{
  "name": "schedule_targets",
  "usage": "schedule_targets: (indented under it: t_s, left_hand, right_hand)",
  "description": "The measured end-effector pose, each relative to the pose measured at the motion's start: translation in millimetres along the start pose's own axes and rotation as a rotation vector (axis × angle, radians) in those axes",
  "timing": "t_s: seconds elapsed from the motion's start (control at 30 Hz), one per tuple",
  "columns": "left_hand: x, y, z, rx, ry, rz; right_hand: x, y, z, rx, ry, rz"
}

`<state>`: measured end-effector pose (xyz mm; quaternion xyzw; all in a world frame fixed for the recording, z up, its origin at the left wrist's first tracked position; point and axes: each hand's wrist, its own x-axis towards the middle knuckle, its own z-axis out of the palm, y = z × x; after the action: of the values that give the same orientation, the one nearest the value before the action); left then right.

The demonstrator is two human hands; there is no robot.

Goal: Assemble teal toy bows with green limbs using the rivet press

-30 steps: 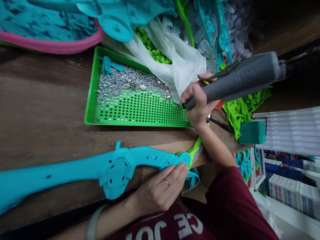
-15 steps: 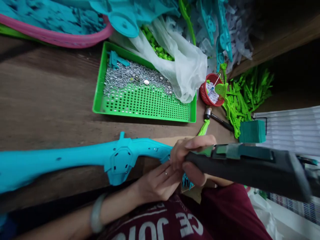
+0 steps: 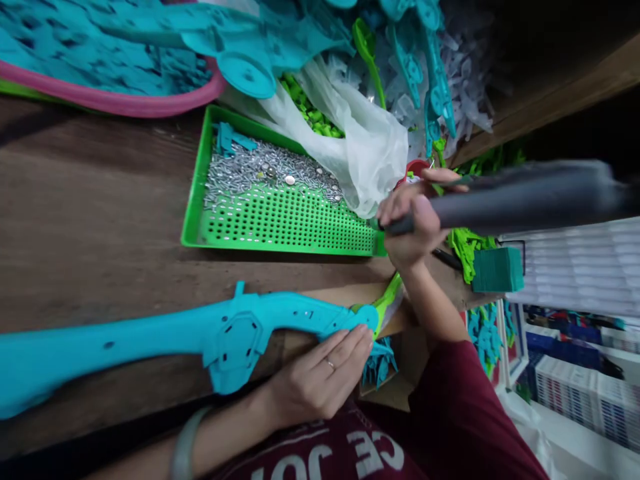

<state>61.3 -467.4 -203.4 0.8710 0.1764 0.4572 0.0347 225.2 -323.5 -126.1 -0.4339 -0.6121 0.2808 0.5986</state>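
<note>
A long turquoise plastic part [image 3: 190, 325] lies across the wooden table, with a lime-green piece [image 3: 387, 303] at its right end. On that round right end rests my left hand [image 3: 325, 373], fingers pressed together over the part. My right hand [image 3: 415, 217] is wrapped round a dark power tool [image 3: 510, 200], held raised at the right corner of the green tray. The tool's body is blurred. Silver screws [image 3: 265, 163] and a few turquoise pieces lie in the green perforated tray [image 3: 280, 252].
Behind the tray are a pink-rimmed basket [image 3: 135, 103] of turquoise parts and a plastic bag [image 3: 370, 153]. A red basket [image 3: 413, 171] is partly hidden by my right hand. To the right sit lime-green parts [image 3: 465, 250] and a dark green block [image 3: 497, 269].
My right hand has lifted the power tool up and away from the turquoise part toward the tray. My left hand now lies flatter on the part's end, and the lime-green piece there is uncovered.
</note>
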Motion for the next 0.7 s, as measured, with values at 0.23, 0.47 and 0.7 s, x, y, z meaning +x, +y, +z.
schedule_targets:
  t_s: [0.23, 0.47, 0.7]
  left_hand:
    - [-1.1, -0.4, -2.5, -0.026, -0.069, 0.008]
    - [-4.7, 2.0, 5.5, -0.043, 0.006, -0.004]
    - [-5.1, 4.6, 8.4, -0.004, 0.018, 0.005]
  right_hand:
    - [13.3, 44.9, 8.5, -0.045, 0.16, -0.034]
    - [13.6, 50.8, 2.0, -0.049, 0.072, 0.051]
    - [-3.5, -19.2, 30.4, 0.104, 0.189, -0.037]
